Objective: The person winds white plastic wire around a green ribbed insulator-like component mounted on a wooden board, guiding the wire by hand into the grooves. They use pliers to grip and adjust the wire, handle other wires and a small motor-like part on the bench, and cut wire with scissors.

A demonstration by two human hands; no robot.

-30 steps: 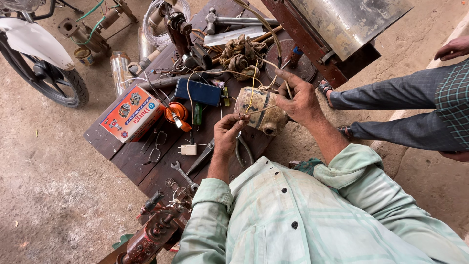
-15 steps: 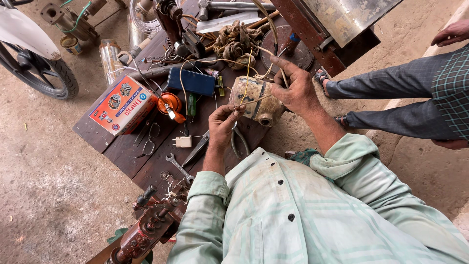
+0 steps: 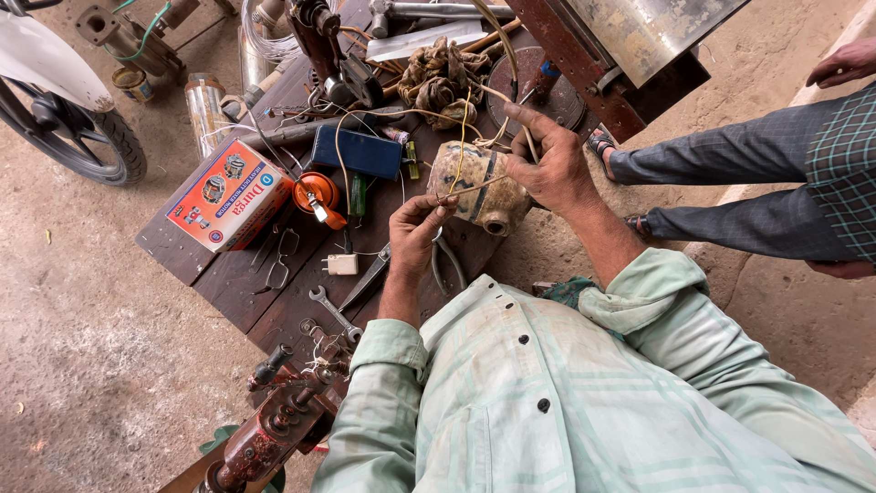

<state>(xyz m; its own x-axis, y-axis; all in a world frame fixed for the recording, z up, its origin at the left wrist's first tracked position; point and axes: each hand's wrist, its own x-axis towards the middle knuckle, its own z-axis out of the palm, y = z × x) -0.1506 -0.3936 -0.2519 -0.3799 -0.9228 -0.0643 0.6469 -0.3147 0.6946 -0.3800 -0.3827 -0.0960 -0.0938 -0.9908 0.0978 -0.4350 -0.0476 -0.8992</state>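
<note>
A dark, worn wooden workbench (image 3: 210, 274) carries a red and blue printed cardboard box (image 3: 226, 194), a small orange oil can (image 3: 319, 196), a flat dark blue rectangular case (image 3: 356, 152), a steel open-ended spanner (image 3: 333, 310) and a small white plug (image 3: 341, 264). A motorcycle's black tyre (image 3: 87, 146) stands at the upper left. Another person's grey-trousered legs (image 3: 730, 196) stretch in from the right.

Both forearms reach forward, sleeves rolled. The left hand (image 3: 415, 233) pinches with fingertips together; the right hand (image 3: 547, 169), farther right, seems curled in a grip.

A repair workshop; cluttered wooden bench (image 3: 228, 283) with spanner (image 3: 333, 310), pliers (image 3: 443, 265), motor parts.
</note>
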